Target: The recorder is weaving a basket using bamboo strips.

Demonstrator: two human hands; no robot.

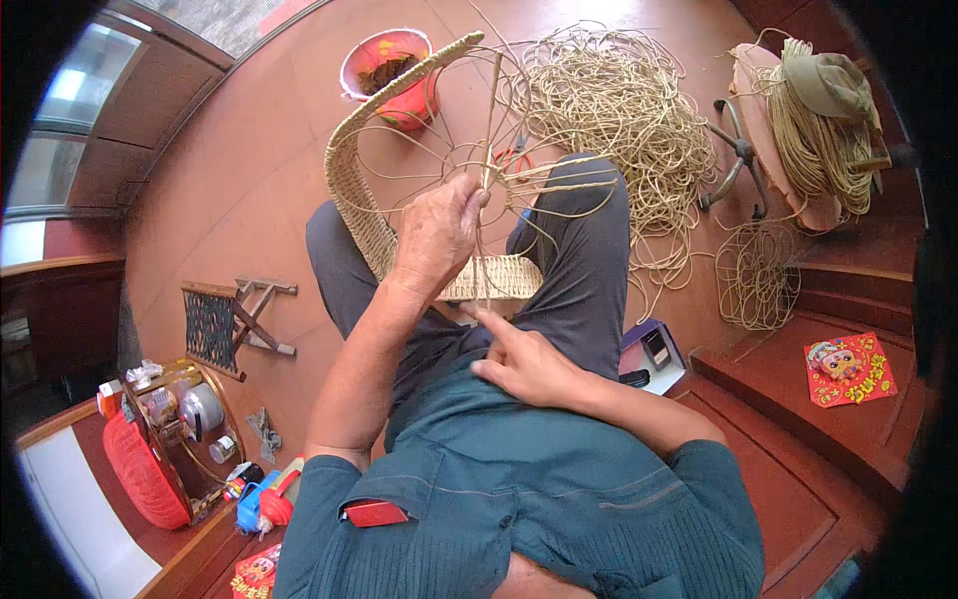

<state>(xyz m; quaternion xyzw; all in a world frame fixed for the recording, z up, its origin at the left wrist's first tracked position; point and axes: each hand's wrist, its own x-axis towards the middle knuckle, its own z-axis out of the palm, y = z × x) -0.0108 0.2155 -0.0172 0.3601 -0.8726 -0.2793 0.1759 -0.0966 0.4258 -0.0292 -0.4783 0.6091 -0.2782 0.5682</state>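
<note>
Woven piece: the curved band of pale tan woven cord [344, 180] sat between the knees, one stretch rising on the left and another crossing the lap, loose ends looping out of the middle. Looked like the legs were there to prop it up.
Left hand: this one [439, 230] was up inside the curve, thumb and finger pinched together on an upright tan cord [495, 90]. My guess is that grip kept the strand apart from the messy loops.
Right hand: lower down, this one [529, 364] had thumb and index finger spread apart, the index tip right by the band's bottom edge. Couldn't tell if it was touching the strands there, maybe just steadying stuff.
Dark grey trousers: the thighs [589, 225] were parted, basically a homemade stand.
Red-handled cutting tool: on the floor [514, 163] just beyond the band, probably so it was easy to grab.
Cord heap: a big tangled pile of tan cord [619, 110] on the floor ahead and to the right, I'd say loose so it'd pull freely.
Red bucket: the round one [407, 107] stood behind the band's left side, brown stuff inside, no clue what.
</note>
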